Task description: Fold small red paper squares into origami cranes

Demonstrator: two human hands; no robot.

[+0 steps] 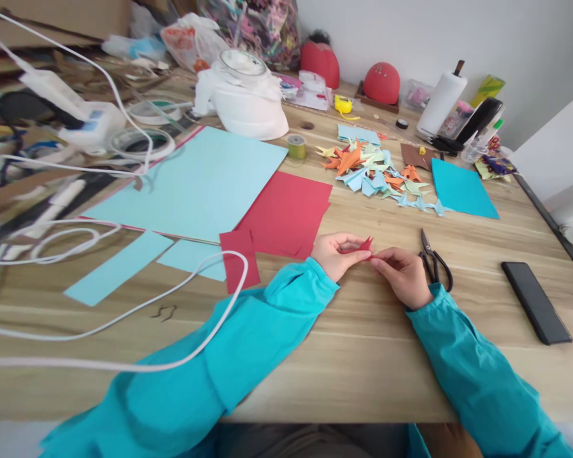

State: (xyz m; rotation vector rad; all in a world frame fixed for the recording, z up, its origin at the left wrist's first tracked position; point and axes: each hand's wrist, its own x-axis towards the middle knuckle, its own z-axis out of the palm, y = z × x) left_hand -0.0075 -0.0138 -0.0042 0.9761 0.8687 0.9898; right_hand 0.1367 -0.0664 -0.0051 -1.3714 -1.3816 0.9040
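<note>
A small piece of folded red paper [365, 245] is pinched between my two hands above the wooden table. My left hand [340, 253] grips it from the left, thumb in front, with pointed tips sticking up past the fingers. From the right, my right hand [401, 272] pinches its lower edge between thumb and fingers; much of the paper is hidden there. Black-handled scissors [432, 261] lie just beyond my right hand. Red sheets [286, 213] and a smaller red strip [241, 261] rest to the left of my left hand.
Folded paper cranes [363, 168] in orange, blue and green are heaped behind my hands. A large light blue sheet [195, 181] lies left, near a thread spool [297, 147]. White cable [172, 366] loops across the left. A phone [536, 302] and a blue sheet [463, 187] lie right.
</note>
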